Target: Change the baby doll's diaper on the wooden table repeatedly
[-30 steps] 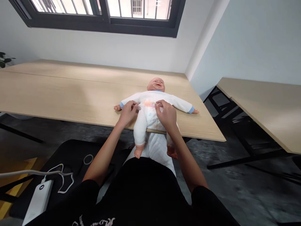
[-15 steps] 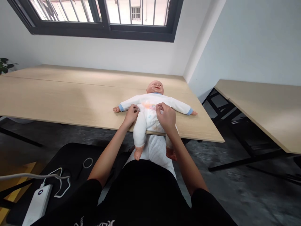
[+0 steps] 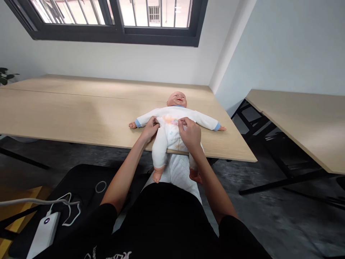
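1. A baby doll (image 3: 176,102) lies face-up on the counter (image 3: 81,111), head pointing away, legs hanging over the near edge.
2. Left hand (image 3: 150,128) and right hand (image 3: 190,132) each pinch its white suit (image 3: 172,136) at the chest, equally near.

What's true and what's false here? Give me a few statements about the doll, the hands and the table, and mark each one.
1. The doll lies face up on the table. True.
2. The left hand and right hand both pinch the white suit at the doll's chest. True.
3. The doll's legs rest fully on the table. False: they hang over its near edge.
4. The power bank lies beside the doll. False: it lies on a black surface below the table, at the left.
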Demonstrator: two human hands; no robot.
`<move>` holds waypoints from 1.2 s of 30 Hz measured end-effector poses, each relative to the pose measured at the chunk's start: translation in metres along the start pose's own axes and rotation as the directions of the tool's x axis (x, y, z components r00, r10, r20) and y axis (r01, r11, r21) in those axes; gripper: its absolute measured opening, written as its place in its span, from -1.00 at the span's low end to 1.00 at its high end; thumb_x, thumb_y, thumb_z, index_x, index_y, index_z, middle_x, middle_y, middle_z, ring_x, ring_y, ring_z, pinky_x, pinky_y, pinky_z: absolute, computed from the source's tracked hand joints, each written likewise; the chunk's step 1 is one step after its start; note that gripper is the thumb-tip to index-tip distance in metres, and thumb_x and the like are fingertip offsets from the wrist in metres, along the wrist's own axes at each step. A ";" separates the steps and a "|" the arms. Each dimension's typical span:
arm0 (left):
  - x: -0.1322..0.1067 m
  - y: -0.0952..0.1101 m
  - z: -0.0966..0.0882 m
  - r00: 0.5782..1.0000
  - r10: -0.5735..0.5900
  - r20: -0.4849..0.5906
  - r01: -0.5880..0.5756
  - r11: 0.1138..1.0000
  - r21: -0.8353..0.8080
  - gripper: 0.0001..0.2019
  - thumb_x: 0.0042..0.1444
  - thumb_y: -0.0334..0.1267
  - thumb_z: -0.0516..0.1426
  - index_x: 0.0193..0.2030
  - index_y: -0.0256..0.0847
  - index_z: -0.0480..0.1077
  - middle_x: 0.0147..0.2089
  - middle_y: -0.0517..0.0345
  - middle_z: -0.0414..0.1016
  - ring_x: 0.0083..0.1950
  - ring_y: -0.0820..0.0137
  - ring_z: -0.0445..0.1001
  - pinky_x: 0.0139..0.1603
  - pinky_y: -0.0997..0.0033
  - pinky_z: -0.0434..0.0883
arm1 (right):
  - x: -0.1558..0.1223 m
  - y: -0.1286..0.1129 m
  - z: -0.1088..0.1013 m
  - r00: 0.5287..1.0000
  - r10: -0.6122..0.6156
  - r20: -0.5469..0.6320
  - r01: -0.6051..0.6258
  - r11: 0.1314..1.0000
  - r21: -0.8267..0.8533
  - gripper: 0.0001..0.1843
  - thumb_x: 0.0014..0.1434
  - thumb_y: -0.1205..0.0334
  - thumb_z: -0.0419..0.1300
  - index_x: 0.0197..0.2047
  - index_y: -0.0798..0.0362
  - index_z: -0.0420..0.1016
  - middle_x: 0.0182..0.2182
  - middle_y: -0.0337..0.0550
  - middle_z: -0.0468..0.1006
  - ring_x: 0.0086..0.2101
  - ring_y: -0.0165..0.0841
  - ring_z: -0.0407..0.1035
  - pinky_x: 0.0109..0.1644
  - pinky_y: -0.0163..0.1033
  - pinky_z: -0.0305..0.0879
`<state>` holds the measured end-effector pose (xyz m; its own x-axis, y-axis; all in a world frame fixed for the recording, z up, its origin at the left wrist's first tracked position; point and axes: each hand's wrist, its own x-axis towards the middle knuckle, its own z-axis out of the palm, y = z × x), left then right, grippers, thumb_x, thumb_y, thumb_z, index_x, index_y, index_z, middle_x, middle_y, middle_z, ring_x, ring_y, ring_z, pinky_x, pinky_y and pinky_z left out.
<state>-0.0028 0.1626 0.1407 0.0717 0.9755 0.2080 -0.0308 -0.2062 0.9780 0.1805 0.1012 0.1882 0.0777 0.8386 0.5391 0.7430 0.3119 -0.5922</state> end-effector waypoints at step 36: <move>-0.004 0.004 -0.017 0.917 -0.056 -0.396 -0.026 0.980 -0.198 -0.72 -0.15 -0.43 0.25 -0.26 -0.22 0.33 -0.38 0.20 0.48 -0.37 0.45 0.49 -0.20 0.42 0.46 | 0.004 -0.002 -0.005 0.999 -0.028 0.026 0.029 0.999 -0.045 -0.74 0.38 0.17 0.00 -0.14 0.07 0.48 -0.18 -0.04 0.60 -0.13 -0.16 0.46 -0.01 -0.13 0.29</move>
<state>-0.0205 0.1593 0.1431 -0.3273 0.9360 0.1297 -0.2294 -0.2119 0.9500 0.1822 0.1015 0.1947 0.0397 0.8408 0.5400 0.7741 0.3158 -0.5486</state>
